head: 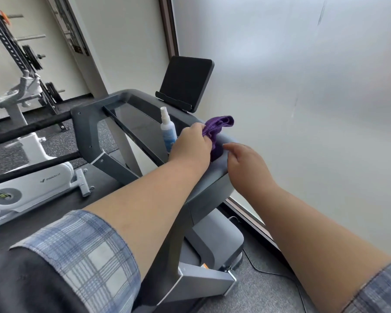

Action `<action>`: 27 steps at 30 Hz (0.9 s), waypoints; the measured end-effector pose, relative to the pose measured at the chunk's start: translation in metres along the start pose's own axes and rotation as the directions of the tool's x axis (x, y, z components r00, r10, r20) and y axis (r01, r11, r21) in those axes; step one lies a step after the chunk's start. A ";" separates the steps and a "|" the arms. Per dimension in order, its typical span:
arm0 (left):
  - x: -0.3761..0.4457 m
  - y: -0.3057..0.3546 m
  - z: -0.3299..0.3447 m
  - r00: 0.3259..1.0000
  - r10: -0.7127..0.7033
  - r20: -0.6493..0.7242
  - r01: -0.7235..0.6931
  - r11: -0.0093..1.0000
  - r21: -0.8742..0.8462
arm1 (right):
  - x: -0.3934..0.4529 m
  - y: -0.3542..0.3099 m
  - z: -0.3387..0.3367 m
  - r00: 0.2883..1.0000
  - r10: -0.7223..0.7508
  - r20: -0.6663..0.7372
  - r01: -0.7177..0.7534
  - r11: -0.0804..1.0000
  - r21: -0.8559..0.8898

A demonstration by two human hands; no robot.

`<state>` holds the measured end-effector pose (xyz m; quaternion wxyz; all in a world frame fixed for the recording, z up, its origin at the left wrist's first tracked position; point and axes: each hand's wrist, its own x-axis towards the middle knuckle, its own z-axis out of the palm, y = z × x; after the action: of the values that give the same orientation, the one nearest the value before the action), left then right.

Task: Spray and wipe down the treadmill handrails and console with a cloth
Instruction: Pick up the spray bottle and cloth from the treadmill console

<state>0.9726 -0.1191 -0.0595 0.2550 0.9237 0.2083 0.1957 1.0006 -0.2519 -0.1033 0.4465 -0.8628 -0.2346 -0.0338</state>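
Note:
A purple cloth (217, 127) lies bunched on the right end of the grey treadmill console (131, 123). My left hand (191, 144) grips the cloth's near edge. My right hand (244, 162) hovers just right of the cloth over the grey right handrail (210, 188), fingers loosely curled and holding nothing. A white and blue spray bottle (167, 131) stands upright in the console, just left of my left hand. A dark screen (185, 83) rises at the console's back.
A frosted glass wall (303, 98) runs close along the right. A white exercise bike (32, 177) and a weight rack (20, 53) stand to the left. A black cable (269, 271) lies on the floor by the treadmill base.

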 end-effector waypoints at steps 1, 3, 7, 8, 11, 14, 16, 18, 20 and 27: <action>-0.005 0.005 -0.004 0.999 0.036 -0.020 -0.037 0.999 -0.032 | 0.001 -0.006 -0.001 1.000 0.014 -0.013 -0.014 0.998 0.054; -0.015 0.014 -0.011 0.994 0.108 -0.030 -0.109 0.992 -0.060 | 0.004 -0.021 -0.003 0.998 0.047 -0.031 -0.042 0.985 0.170; -0.028 0.028 -0.021 0.972 0.233 -0.012 -0.233 0.972 -0.026 | 0.012 -0.037 0.005 0.952 0.307 0.013 -0.201 0.591 0.781; -0.030 0.030 -0.024 0.967 0.255 -0.024 -0.256 0.966 -0.025 | 0.013 -0.039 0.009 0.935 0.347 0.070 -0.214 0.395 0.894; -0.029 0.034 -0.031 0.947 0.319 0.036 -0.318 0.947 -0.032 | 0.017 -0.043 0.018 0.926 0.359 0.114 -0.179 0.154 0.972; -0.027 0.026 -0.039 0.916 0.318 0.246 -0.276 0.942 -0.190 | 0.021 -0.046 0.023 0.873 0.419 0.252 -0.244 -0.074 0.967; -0.024 0.016 -0.047 0.933 0.284 0.222 -0.209 0.928 -0.307 | 0.025 -0.043 0.027 0.841 0.425 0.334 -0.273 -0.200 0.941; -0.016 -0.001 -0.053 0.974 0.228 0.006 -0.217 0.936 -0.277 | 0.024 -0.045 0.032 0.818 0.432 0.381 -0.295 -0.253 0.921; -0.004 -0.022 -0.052 0.965 0.105 -0.240 -0.148 0.974 -0.171 | 0.025 -0.042 0.038 0.799 0.445 0.405 -0.296 -0.296 0.908; 0.026 -0.073 -0.028 0.983 -0.131 -0.129 0.131 0.991 -0.011 | 0.019 -0.039 0.040 0.821 0.344 0.457 -0.344 -0.341 0.875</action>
<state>0.9608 -0.0389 -0.0711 0.2544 0.8930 0.2845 0.2384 0.9947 -0.1942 -0.0923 0.9239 -0.2255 0.0979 0.2931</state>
